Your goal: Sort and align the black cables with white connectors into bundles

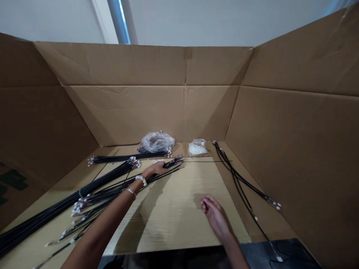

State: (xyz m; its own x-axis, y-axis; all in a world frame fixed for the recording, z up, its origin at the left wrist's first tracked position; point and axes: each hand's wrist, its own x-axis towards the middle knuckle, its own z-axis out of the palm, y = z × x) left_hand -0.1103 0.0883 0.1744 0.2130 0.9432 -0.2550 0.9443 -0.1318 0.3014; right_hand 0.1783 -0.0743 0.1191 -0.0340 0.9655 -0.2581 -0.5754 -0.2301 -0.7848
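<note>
My left hand [157, 167], with bracelets at the wrist, is closed around the far part of a bundle of black cables [174, 163]. Their thin bare-looking ends stick out to the right of the fingers. Under my left forearm the same cables run back toward white connectors [80, 205] at the near left. Over the right half of the board, my right hand [213, 215] is curled with thumb and fingers together, and nothing shows in it. A thick bundle of black cables [108, 178] with white connector ends lies left of my left hand.
Cardboard walls [123, 108] enclose the work surface [179, 209]. Near the back lie another cable bundle [127, 157], a clear plastic bag [157, 142] and a small bag of white pieces [198, 147]. Several loose cables [237, 172] stretch along the right side, one over the front edge.
</note>
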